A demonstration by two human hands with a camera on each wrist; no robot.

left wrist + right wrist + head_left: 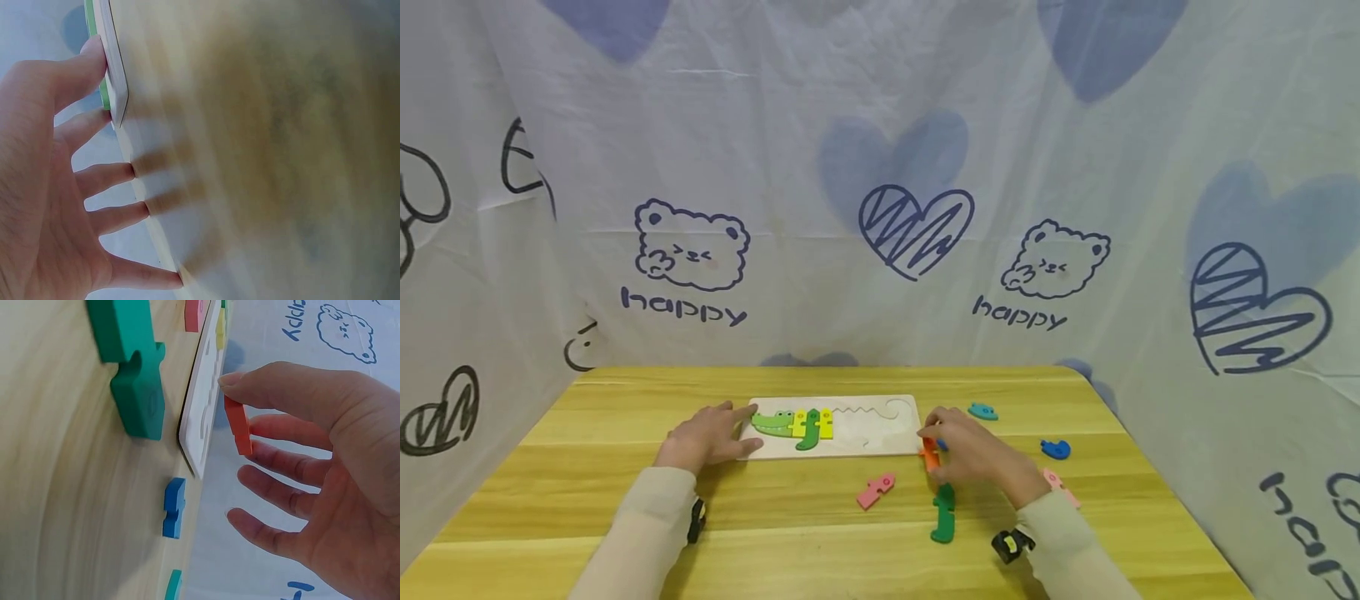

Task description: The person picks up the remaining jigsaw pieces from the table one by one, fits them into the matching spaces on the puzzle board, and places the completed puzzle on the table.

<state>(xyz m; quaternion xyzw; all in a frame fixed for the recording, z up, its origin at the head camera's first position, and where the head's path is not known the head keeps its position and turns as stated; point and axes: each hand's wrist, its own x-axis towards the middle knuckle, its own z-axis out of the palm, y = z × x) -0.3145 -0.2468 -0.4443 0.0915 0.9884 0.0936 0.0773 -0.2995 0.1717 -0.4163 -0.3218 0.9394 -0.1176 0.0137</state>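
Backdrop: creased pale cloth printed with blue hearts, outlined bears and the word "happy".
Table: smooth yellowish wood, banded with light and darker grain.
Board: thin pale wood, rectangular with rounded corners, at the table's far middle; a wavy line runs into a curl at its right.
Set in the board: a toothy light-green crocodile head at left, then two yellow pieces with a dark green leg between them.
Left hand: spread wide, thumb and forefinger touching the board's left end.
Right hand: pinching the orange piece between thumb and fingers.
Orange piece: flat-sided, thick, matt, with a stepped edge; held just beside the board's right end.
Loose pieces: notched and knobbed, glossy in places; green and pink nearer, teal far right, blue and another pink at right.
Sleeves: plain cream fabric.
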